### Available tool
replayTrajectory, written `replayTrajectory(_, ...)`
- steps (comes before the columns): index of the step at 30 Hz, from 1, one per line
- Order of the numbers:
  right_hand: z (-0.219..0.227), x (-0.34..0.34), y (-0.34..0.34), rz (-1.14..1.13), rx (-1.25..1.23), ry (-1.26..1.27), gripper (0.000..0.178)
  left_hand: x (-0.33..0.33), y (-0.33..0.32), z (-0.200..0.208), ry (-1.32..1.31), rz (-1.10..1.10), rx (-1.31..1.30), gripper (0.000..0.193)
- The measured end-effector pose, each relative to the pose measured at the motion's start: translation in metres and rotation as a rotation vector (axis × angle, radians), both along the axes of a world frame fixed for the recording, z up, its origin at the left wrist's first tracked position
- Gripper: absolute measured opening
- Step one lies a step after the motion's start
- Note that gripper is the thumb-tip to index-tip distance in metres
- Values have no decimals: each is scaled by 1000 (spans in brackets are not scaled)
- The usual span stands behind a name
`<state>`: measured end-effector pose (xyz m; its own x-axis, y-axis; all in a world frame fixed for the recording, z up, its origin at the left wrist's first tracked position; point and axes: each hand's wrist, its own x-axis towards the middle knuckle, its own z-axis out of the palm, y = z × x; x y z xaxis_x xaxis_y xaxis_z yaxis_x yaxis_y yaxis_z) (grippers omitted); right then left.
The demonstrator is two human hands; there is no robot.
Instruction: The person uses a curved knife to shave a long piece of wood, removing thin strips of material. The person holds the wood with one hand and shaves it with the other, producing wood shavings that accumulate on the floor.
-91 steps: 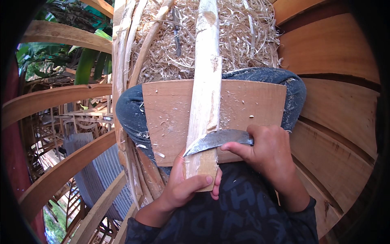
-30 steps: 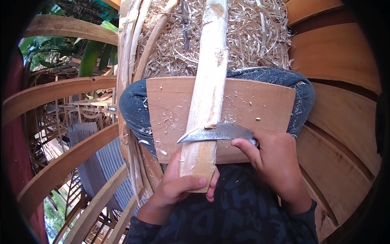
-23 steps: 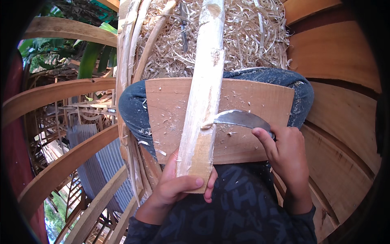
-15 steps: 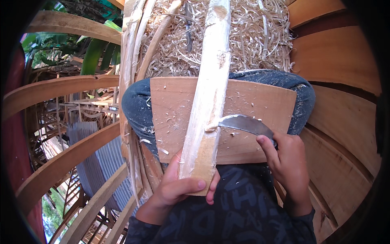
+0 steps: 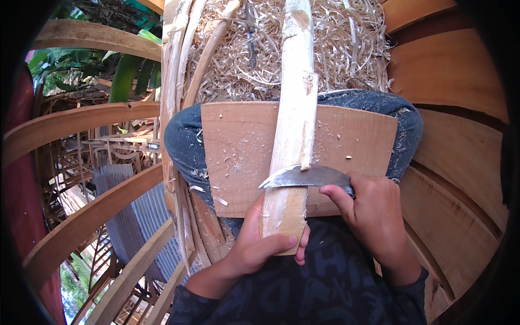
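Note:
A long pale strip of wood (image 5: 292, 130) runs away from me over a flat brown board (image 5: 238, 157) on my lap. My left hand (image 5: 254, 248) is wrapped round its near end, thumb on top. In my right hand (image 5: 374, 214) is a knife with a curved metal blade (image 5: 319, 176); the fingers hide its handle. The blade lies across the strip, a little beyond my left hand, its tip past the strip's left edge. A small raised curl of wood shows at the blade's far edge. Small chips are scattered on the board.
Beyond my knees lies a heap of wood shavings (image 5: 238, 76) with a dark narrow tool (image 5: 250, 40) on it. Long wooden sticks (image 5: 173, 65) run along the left, beside a slatted railing (image 5: 92, 203). Wooden planks (image 5: 460, 146) form a wall close on the right.
The wood strip and my left hand have shifted right. The blade has moved left and slightly nearer, from the strip's right edge to lying across it.

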<state>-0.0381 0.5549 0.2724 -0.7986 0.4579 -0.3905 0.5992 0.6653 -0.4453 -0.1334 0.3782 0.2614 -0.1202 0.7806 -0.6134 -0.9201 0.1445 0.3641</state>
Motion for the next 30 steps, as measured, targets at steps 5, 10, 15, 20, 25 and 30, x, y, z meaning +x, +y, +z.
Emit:
replayTrajectory(5,-2,0,-1,-71,-71,-4,59,9,9,-5,16,14,34,58)
replayTrajectory(10,2,-7,3,-33,-149,31,58,4,7,0,-59,21,40,59)
replayTrajectory(15,14,-2,2,48,-259,88,56,-2,4,8,-88,-4,-50,63)
replayTrajectory(20,7,-3,2,53,-106,22,57,-1,1,3,-40,-14,-9,62)
replayTrajectory(25,-3,-5,11,74,38,28,59,0,5,0,-26,0,13,63)
replayTrajectory(30,-5,-3,14,49,67,27,60,3,10,-1,-14,8,10,61)
